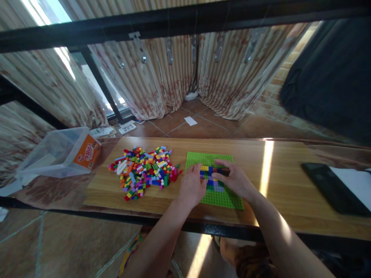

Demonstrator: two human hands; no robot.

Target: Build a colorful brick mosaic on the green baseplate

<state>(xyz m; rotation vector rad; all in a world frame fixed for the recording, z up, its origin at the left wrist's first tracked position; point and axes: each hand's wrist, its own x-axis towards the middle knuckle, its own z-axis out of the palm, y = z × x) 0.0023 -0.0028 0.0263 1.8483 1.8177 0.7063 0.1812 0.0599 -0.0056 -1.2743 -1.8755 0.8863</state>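
A green studded baseplate (pixel 226 202) lies on the wooden board in front of me. Low on it sits a small block build (pixel 215 184) of purple, blue and lilac toy bricks, with yellow and blue ones at the far side. My left hand (pixel 191 184) is closed against the left end of the build, its fingertips hidden behind the bricks. From the right, my right hand (pixel 235 178) has thumb and forefinger around the upper bricks, near a dark reddish-brown piece (pixel 222 170). Left of the plate spreads a heap of loose toy bricks (pixel 147 170) in many colours.
A clear plastic bin (pixel 55 154) with an orange label stands left of the board (pixel 116 206). On the right lie a black tablet-like slab (pixel 333 189) and white paper (pixel 352 183). A dark metal bar (pixel 185 23) with hooks crosses above, before striped curtains (pixel 150 77).
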